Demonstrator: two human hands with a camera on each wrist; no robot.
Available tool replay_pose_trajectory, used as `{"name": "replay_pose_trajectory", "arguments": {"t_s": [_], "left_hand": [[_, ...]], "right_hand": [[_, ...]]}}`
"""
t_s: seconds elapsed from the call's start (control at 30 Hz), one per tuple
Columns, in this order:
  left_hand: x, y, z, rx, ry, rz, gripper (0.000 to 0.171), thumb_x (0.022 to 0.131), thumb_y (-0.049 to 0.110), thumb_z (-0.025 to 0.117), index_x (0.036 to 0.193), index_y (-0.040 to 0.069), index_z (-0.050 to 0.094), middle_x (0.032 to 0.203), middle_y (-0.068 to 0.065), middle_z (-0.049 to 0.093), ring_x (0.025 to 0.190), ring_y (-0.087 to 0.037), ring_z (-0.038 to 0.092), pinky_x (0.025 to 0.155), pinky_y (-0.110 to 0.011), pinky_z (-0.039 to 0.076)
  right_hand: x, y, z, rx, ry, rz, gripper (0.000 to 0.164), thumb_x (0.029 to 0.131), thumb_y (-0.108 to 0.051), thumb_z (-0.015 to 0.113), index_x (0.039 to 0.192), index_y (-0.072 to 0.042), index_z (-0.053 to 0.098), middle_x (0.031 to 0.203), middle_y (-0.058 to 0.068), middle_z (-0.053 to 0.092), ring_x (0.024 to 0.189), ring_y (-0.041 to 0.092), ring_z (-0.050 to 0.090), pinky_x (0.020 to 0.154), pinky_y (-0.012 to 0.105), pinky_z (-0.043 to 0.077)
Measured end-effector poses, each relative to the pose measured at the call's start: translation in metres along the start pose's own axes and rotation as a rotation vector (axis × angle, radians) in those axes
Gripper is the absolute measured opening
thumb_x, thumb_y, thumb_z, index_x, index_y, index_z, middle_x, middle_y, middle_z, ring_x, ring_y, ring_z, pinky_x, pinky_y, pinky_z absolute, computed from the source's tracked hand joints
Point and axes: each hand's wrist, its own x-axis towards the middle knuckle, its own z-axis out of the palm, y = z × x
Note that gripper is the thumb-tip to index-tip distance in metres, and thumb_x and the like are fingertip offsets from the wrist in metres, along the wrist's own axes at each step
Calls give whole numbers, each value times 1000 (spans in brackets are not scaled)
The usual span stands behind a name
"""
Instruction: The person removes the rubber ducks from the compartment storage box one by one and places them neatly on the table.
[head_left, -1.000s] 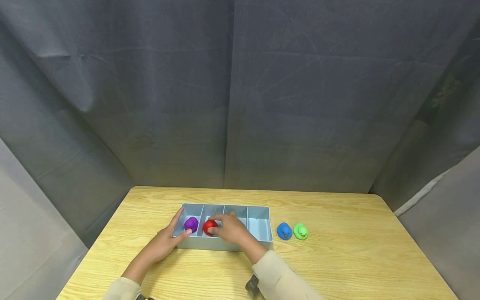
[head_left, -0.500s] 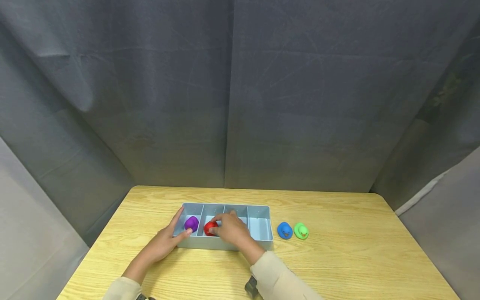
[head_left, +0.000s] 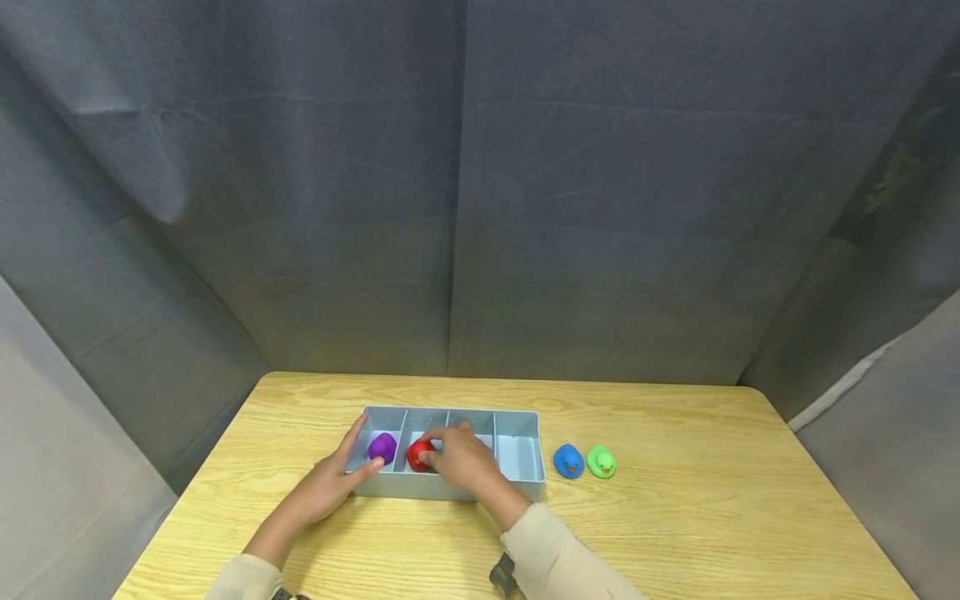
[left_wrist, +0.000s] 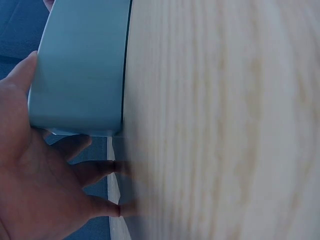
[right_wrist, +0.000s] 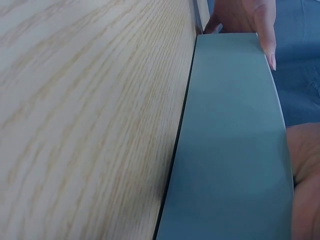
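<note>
red toy [head_left: 415, 457] pinched inside the tray [head_left: 412, 486]

our right hand [head_left: 462, 460] has its fingers pinching the toy in the tray's second compartment from the left; our left hand [head_left: 326, 488], fingers mostly straight, touches the tray's left end. we judge that an uneven release could tip the toy, or knuckles catching the divider [head_left: 448, 419] could shift the tray. our fingers hide which way the toy faces; its rounded form shows no clear long axis.
</note>
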Motion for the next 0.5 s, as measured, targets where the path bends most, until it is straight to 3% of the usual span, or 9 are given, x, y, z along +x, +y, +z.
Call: {"name": "replay_pose_trajectory", "arguments": {"t_s": [0.5], "left_hand": [[0,0,1,3,10,-3,85,103,58,53,167,36,1,168,-25,19,145,-59,29,112,-77,27]], "right_hand": [[-1,1,-2,-15,10,-44,26,98,-26,71,123,-17,70,107,7,73,102,27,63,79,47,54]]}}
